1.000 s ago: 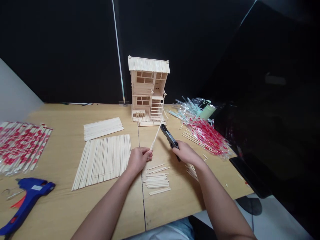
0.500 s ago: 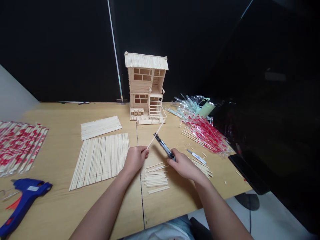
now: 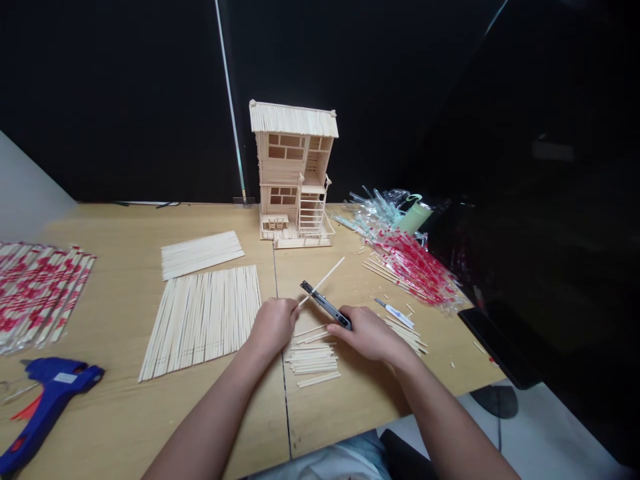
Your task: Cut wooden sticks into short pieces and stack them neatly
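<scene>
My left hand [image 3: 274, 325] is closed on the lower end of a thin wooden stick [image 3: 330, 272], which slants up and away to the right. In my right hand [image 3: 367, 331] is a grey and black utility knife [image 3: 327, 308], gripped by its rear end. Its dark tip crosses the stick just beyond my left fingertips; whether it bites into the wood I cannot tell. Beneath my hands lies a group of short cut sticks [image 3: 314, 361] in rough rows. Behind them stands a two-storey model house [image 3: 295, 173] made of sticks.
Stick panels [image 3: 205, 320] [image 3: 203, 255] lie at left, near wrapped chopsticks [image 3: 43, 287] and a blue glue gun [image 3: 55, 390]. At right are a small white-handled knife [image 3: 397, 315], loose sticks [image 3: 407, 335], red-patterned wrappers [image 3: 415, 267], a green cylinder [image 3: 414, 217] and a black phone-like slab [image 3: 499, 347].
The utility knife's tip has come left and down onto the stick, close to my left fingers. The stick's far end has swung to the right and lower, away from the house.
</scene>
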Demonstrator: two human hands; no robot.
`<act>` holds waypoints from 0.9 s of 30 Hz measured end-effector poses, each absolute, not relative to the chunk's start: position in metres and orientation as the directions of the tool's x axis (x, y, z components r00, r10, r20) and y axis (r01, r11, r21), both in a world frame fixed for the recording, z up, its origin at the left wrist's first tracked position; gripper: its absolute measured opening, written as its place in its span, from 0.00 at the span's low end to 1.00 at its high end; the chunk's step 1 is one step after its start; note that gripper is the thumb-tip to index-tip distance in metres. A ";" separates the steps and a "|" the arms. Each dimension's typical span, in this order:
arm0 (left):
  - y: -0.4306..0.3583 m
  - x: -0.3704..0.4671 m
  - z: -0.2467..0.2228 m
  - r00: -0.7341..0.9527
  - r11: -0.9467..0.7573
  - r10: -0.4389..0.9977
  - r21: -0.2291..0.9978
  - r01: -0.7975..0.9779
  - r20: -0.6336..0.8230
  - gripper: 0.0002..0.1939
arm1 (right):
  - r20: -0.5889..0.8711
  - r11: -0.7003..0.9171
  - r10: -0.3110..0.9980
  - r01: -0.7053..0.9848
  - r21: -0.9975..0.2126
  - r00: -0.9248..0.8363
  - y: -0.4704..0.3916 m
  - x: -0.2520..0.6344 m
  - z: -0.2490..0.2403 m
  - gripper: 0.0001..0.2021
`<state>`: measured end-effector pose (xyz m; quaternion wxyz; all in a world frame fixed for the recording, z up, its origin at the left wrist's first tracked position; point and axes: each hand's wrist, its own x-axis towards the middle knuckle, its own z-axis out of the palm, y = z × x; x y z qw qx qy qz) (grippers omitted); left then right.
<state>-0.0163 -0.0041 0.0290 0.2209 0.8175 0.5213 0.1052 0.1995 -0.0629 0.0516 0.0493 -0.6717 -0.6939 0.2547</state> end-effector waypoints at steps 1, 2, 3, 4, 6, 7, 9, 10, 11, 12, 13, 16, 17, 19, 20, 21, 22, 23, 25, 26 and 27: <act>-0.005 -0.016 0.029 0.437 -0.364 0.897 0.449 0.816 -0.067 0.15 | -0.280 -0.028 0.955 0.917 -0.399 -0.093 -0.063 0.200 0.049 0.17; -0.006 -0.015 0.030 0.438 -0.366 0.896 0.435 0.822 -0.074 0.16 | -0.284 -0.025 0.954 0.923 -0.383 -0.092 -0.063 0.200 0.046 0.17; -0.006 -0.015 0.030 0.439 -0.368 0.895 0.429 0.825 -0.076 0.16 | -0.285 -0.026 0.955 0.927 -0.375 -0.088 -0.062 0.200 0.042 0.17; -0.007 -0.015 0.030 0.440 -0.369 0.895 0.428 0.825 -0.077 0.16 | -0.284 -0.033 0.956 0.927 -0.374 -0.080 -0.061 0.200 0.038 0.17; -0.007 -0.014 0.030 0.443 -0.372 0.893 0.428 0.824 -0.078 0.16 | -0.282 -0.051 0.957 0.920 -0.388 -0.067 -0.060 0.199 0.032 0.16; -0.007 -0.014 0.030 0.444 -0.371 0.892 0.428 0.824 -0.081 0.16 | -0.287 -0.055 0.955 0.916 -0.398 -0.068 -0.058 0.199 0.030 0.16; -0.007 -0.013 0.030 0.438 -0.362 0.894 0.421 0.831 -0.096 0.16 | -0.308 -0.054 0.947 0.908 -0.416 -0.085 -0.055 0.201 0.030 0.16; -0.007 -0.013 0.030 0.432 -0.354 0.896 0.420 0.835 -0.102 0.16 | -0.319 -0.048 0.943 0.905 -0.422 -0.099 -0.053 0.202 0.032 0.16; -0.007 -0.013 0.030 0.424 -0.346 0.900 0.422 0.838 -0.104 0.16 | -0.325 -0.039 0.939 0.905 -0.423 -0.111 -0.052 0.205 0.034 0.16; -0.006 -0.013 0.029 0.417 -0.338 0.903 0.427 0.839 -0.105 0.16 | -0.324 -0.029 0.939 0.909 -0.415 -0.118 -0.049 0.208 0.037 0.16; -0.006 -0.013 0.029 0.410 -0.331 0.906 0.432 0.839 -0.102 0.16 | -0.316 -0.020 0.942 0.918 -0.396 -0.115 -0.047 0.211 0.040 0.15; -0.006 -0.012 0.026 0.400 -0.326 0.913 0.435 0.839 -0.087 0.16 | -0.264 -0.029 0.963 0.958 -0.287 -0.050 -0.038 0.221 0.046 0.15; -0.007 -0.012 0.026 0.400 -0.329 0.913 0.432 0.840 -0.082 0.16 | -0.241 -0.048 0.970 0.968 -0.245 -0.013 -0.034 0.224 0.046 0.16; -0.007 -0.011 0.024 0.400 -0.334 0.913 0.426 0.841 -0.074 0.16 | -0.187 -0.092 0.981 0.982 -0.164 0.061 -0.024 0.230 0.045 0.18; -0.007 -0.011 0.024 0.398 -0.334 0.915 0.424 0.842 -0.070 0.16 | -0.155 -0.109 0.984 0.986 -0.124 0.089 -0.018 0.232 0.043 0.19; -0.007 -0.010 0.024 0.396 -0.334 0.916 0.424 0.842 -0.065 0.16 | -0.124 -0.122 0.986 0.989 -0.083 0.112 -0.012 0.233 0.041 0.21; -0.008 -0.010 0.023 0.395 -0.336 0.917 0.426 0.840 -0.056 0.16 | -0.094 -0.134 0.987 0.990 -0.041 0.130 -0.006 0.233 0.038 0.23; -0.008 -0.010 0.023 0.394 -0.339 0.918 0.431 0.837 -0.044 0.16 | -0.066 -0.145 0.987 0.989 -0.002 0.145 -0.001 0.233 0.035 0.24; -0.009 -0.011 0.022 0.398 -0.351 0.917 0.445 0.824 -0.014 0.15 | -0.009 -0.153 0.988 0.987 0.058 0.153 0.007 0.232 0.027 0.26; -0.009 -0.011 0.022 0.400 -0.357 0.917 0.451 0.818 0.000 0.15 | 0.016 -0.152 0.988 0.985 0.077 0.151 0.009 0.231 0.023 0.26; -0.009 -0.011 0.021 0.399 -0.360 0.917 0.455 0.815 0.011 0.15 | 0.034 -0.148 0.989 0.985 0.088 0.146 0.011 0.229 0.019 0.27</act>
